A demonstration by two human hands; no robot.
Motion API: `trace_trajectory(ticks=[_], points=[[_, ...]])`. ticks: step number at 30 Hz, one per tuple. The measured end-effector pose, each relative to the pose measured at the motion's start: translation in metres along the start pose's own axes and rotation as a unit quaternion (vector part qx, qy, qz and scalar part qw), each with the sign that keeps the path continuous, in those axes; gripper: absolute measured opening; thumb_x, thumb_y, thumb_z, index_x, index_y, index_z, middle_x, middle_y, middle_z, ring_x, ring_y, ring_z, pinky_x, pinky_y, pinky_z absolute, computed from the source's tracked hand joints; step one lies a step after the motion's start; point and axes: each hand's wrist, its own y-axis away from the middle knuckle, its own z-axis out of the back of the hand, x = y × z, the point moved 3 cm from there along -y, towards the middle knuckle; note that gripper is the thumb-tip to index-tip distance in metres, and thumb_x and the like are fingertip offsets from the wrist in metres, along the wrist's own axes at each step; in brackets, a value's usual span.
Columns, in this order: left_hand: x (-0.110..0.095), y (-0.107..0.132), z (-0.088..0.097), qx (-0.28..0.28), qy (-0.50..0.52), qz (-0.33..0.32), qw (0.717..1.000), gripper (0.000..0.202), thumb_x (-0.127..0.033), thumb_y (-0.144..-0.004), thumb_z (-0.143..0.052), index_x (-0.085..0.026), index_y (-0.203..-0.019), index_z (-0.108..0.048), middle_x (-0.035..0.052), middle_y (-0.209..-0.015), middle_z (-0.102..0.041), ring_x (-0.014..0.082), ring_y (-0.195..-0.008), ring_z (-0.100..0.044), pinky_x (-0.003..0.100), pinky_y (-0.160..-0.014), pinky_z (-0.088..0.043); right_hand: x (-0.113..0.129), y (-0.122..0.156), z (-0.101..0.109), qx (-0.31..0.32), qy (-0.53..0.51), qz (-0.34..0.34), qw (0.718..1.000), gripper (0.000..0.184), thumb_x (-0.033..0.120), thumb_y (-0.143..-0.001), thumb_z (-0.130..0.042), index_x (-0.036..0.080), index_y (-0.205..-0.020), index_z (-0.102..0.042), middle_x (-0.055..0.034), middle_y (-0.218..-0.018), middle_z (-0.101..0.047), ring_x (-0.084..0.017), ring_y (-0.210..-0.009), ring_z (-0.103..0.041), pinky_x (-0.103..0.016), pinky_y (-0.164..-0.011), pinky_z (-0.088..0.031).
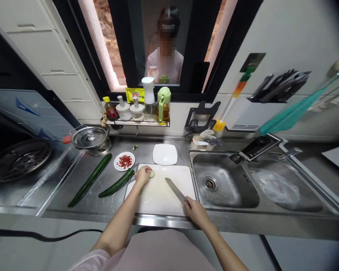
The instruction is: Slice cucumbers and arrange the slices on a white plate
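Knife (174, 189): being held by its handle over the near right side of the board, its bare grey blade being pointed away and leftward.
Cucumber piece (151, 174): being pinched at the far left part of the board, small, pale green, partly being hidden.
Cutting board (161, 205): white, rectangular, being kept flat on the surface (86, 206).

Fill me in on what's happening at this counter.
A person is working at a white cutting board beside the sink. The right hand grips a knife, its blade over the board. The left hand has its fingers at a pale, round slice; whether it is pinched or just touched is unclear. Left of the board lie two long green vegetables.
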Motion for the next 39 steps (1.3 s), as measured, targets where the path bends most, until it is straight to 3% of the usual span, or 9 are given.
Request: trace_trajectory(ticks=[3,6,9,12,15,18,23,39], points=[[-0.007,0.005,-0.003,0.105,-0.023,-0.092,0.990,0.022,-0.024,-0.084,-0.049,-0.025,-0.094,-0.069,0.0006,-0.095,-0.071,0.0172,-0.090,-0.062,0.030,-0.087,-0.040,0.001,0.001,0.003,-0.002,0.003,-0.002,1.000,0.026,0.032,-0.094,-0.038,0.020,-0.098,-0.059,-0.0060,-0.086,-0.068,-0.018,-0.082,-0.062,-0.024,-0.060,-0.025],[-0.017,0.012,-0.012,0.193,-0.101,-0.190,0.957,0.020,-0.019,-0.079,-0.052,-0.024,-0.085,-0.071,0.0015,-0.089,-0.071,0.0189,-0.091,-0.060,0.032,-0.090,-0.039,0.001,0.002,0.004,-0.001,0.008,-0.009,1.000,0.026,0.032,-0.094,-0.038,0.019,-0.101,-0.059,-0.0061,-0.087,-0.069,-0.018,-0.082,-0.062,-0.024,-0.060,-0.025],[-0.027,0.018,-0.023,0.213,-0.140,-0.252,0.934,0.018,-0.016,-0.076,-0.055,-0.024,-0.078,-0.071,0.0039,-0.094,-0.069,0.0234,-0.101,-0.056,0.037,-0.095,-0.036,0.000,0.003,0.002,0.003,0.017,-0.016,1.000,0.026,0.032,-0.095,-0.037,0.019,-0.102,-0.059,-0.0069,-0.089,-0.069,-0.018,-0.084,-0.062,-0.024,-0.061,-0.026],[-0.028,0.023,-0.029,0.192,-0.140,-0.287,0.928,0.024,-0.019,-0.078,-0.055,-0.028,-0.094,-0.071,0.0046,-0.109,-0.063,0.0239,-0.108,-0.053,0.037,-0.096,-0.035,0.000,0.005,-0.002,0.013,0.028,-0.018,0.999,0.027,0.033,-0.095,-0.036,0.020,-0.102,-0.057,-0.0075,-0.092,-0.069,-0.018,-0.086,-0.063,-0.024,-0.062,-0.027],[-0.015,0.025,-0.024,0.126,-0.108,-0.235,0.958,0.033,-0.020,-0.085,-0.049,-0.029,-0.112,-0.065,0.0052,-0.116,-0.060,0.0215,-0.112,-0.051,0.034,-0.097,-0.035,0.007,0.007,-0.003,0.031,0.050,-0.012,0.998,0.027,0.034,-0.096,-0.034,0.020,-0.105,-0.056,-0.0087,-0.095,-0.069,-0.019,-0.088,-0.064,-0.024,-0.065,-0.030],[0.002,0.031,-0.020,0.080,-0.104,-0.170,0.977,0.032,-0.027,-0.085,-0.053,-0.028,-0.115,-0.063,0.0060,-0.115,-0.060,0.0234,-0.114,-0.049,0.036,-0.097,-0.033,0.023,0.009,-0.001,0.057,0.072,0.016,0.996,0.027,0.031,-0.097,-0.032,0.019,-0.106,-0.055,-0.0103,-0.095,-0.069,-0.020,-0.090,-0.064,-0.025,-0.068,-0.033],[0.012,0.046,-0.025,0.090,-0.120,-0.152,0.977,0.045,-0.042,-0.073,-0.070,-0.030,-0.115,-0.063,0.0059,-0.114,-0.059,0.0275,-0.115,-0.047,0.040,-0.096,-0.031,0.048,0.008,0.004,0.081,0.093,0.049,0.991,0.027,0.027,-0.096,-0.031,0.019,-0.108,-0.054,-0.0120,-0.095,-0.069,-0.022,-0.090,-0.064,-0.028,-0.070,-0.036],[0.013,0.048,-0.032,0.083,-0.103,-0.143,0.981,0.039,-0.036,-0.074,-0.070,-0.031,-0.112,-0.065,0.0047,-0.113,-0.056,0.0251,-0.113,-0.048,0.037,-0.093,-0.031,0.058,0.000,0.010,0.103,0.127,0.079,0.983,0.028,0.022,-0.092,-0.034,0.018,-0.110,-0.056,-0.0137,-0.095,-0.069,-0.024,-0.092,-0.064,-0.029,-0.071,-0.038]])
